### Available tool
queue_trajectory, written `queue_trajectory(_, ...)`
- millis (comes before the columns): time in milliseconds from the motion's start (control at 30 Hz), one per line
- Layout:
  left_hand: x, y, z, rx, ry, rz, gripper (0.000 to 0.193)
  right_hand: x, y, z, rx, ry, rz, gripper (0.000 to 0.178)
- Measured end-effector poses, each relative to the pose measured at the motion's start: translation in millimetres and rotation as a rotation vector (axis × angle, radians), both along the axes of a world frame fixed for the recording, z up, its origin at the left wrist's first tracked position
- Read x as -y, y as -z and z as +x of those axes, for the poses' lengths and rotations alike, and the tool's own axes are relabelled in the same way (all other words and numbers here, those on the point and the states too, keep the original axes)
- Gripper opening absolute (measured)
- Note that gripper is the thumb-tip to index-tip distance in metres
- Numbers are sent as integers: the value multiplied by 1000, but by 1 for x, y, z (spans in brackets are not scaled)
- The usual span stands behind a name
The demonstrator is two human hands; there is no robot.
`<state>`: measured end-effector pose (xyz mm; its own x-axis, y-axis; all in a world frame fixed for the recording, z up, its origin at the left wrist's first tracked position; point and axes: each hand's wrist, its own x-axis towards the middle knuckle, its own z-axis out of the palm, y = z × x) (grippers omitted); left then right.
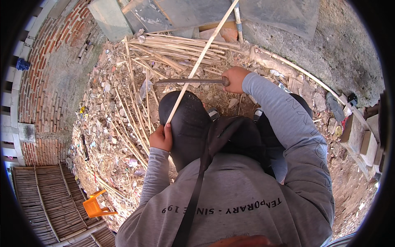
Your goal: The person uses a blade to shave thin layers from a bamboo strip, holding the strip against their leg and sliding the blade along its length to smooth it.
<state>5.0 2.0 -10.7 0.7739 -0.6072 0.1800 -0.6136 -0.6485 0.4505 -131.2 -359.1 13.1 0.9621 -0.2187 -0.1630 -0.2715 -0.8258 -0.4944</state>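
Observation:
My left hand (161,138) is closed around the lower end of a long, pale bamboo strip (201,56), beside my left knee. The strip slants up and to the right, passing over the knee and out past the top of the view. In my right hand (236,80) is the handle of a machete (205,81) with a dark, narrow blade. That blade points left and crosses the strip just beyond the knee; whether its edge bites into the bamboo cannot be made out.
A pile of bamboo strips (185,46) lies ahead on littered ground, with more loose strips (131,113) to the left. An orange plastic chair (94,206) stands at lower left near a bamboo-slat panel (43,201). Brick wall (49,82) rises left; concrete wall (329,53) stands right.

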Motion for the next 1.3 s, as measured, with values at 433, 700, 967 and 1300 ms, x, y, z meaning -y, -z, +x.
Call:
queue_trajectory(433, 1, -1, -2, 21, -2, -24, 51, 4, 11, 1, 39, -35, 8, 32)
queue_trajectory(700, 2, -1, -4, 37, -9, -29, 51, 3, 9, 1, 14, -33, 18, 33)
queue_trajectory(967, 3, -2, -7, 26, -19, -41, 48, 3, 8, 1, 4, -15, 73, 30)
queue_trajectory(1300, 3, -3, -7, 16, -17, -54, 49, 1, -10, -3, 1, -18, 10, 31)
